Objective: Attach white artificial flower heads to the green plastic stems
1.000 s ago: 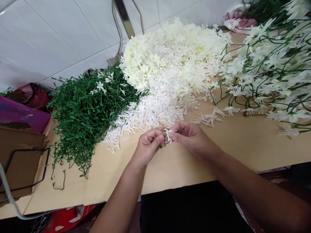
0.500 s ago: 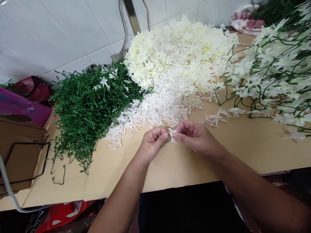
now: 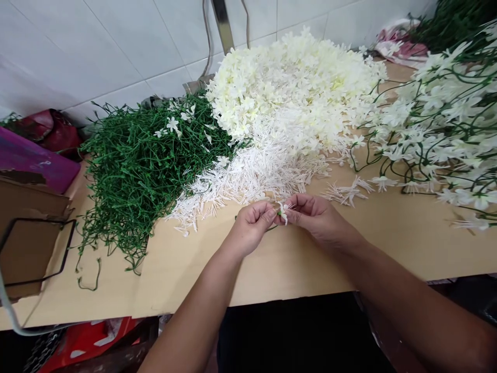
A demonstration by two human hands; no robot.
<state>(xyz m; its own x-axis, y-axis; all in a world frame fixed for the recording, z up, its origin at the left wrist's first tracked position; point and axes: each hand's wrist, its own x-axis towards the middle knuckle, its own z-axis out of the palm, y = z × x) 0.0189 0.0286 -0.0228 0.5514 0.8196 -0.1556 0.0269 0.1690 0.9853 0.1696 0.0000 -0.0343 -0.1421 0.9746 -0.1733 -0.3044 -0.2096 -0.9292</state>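
Over the front part of the table, my left hand [image 3: 252,225] pinches a green plastic stem [image 3: 272,228] near its tip. My right hand [image 3: 320,216] pinches the white artificial flower [image 3: 283,213] at that tip, with thin white stamens between its fingers. The fingertips of both hands nearly meet at the flower, and they hide part of it. Just beyond my hands lies a heap of white stamens [image 3: 267,171]. Behind it rises a large pile of loose cream petals [image 3: 298,83]. To the left is a tangled mound of green stems [image 3: 132,160].
At the right lie many assembled white flowers on stems [image 3: 438,134]. A cardboard box [image 3: 27,228], a black wire frame [image 3: 72,243] and a purple box [image 3: 39,160] stand on the left. A tiled wall [image 3: 116,41] bounds the table [image 3: 186,280] at the back.
The flower has turned so its green base shows, and both hands sit slightly further right in view. The whole view has shifted a little; the piles look unchanged.
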